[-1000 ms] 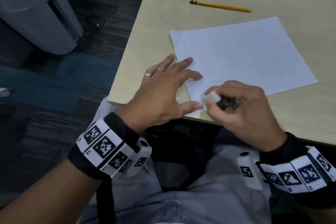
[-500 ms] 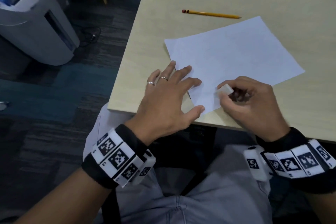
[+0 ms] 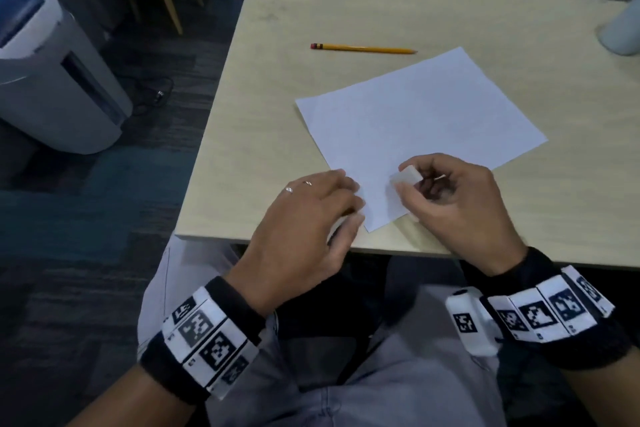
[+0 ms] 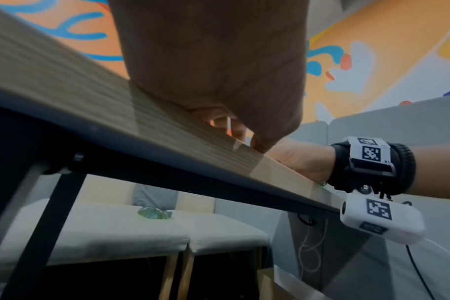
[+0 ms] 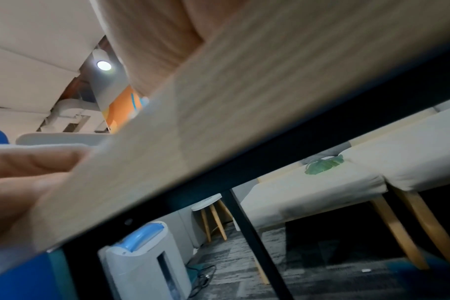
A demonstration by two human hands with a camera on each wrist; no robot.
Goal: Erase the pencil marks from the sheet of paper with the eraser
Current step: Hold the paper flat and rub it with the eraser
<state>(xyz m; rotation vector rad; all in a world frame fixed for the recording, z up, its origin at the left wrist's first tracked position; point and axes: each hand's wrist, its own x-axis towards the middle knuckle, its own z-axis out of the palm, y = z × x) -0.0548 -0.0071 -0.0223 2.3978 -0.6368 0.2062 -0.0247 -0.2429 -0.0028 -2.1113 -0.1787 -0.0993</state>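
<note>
Two right-hand fingertips and thumb pinch small white block eraser over white paper sheet near desk's front edge. Left hand, fingers loosely bent, presses sheet's near corner. Yellow wooden pencil lies beyond the sheet.

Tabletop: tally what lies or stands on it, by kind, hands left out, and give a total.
Sheet of paper: 1
Pencil, yellow, beyond the paper: 1
Eraser, white, pinched in the right hand over the paper's near end: 1
Pale container at the table's far right edge, cut off by the frame: 1
Total: 4
</note>
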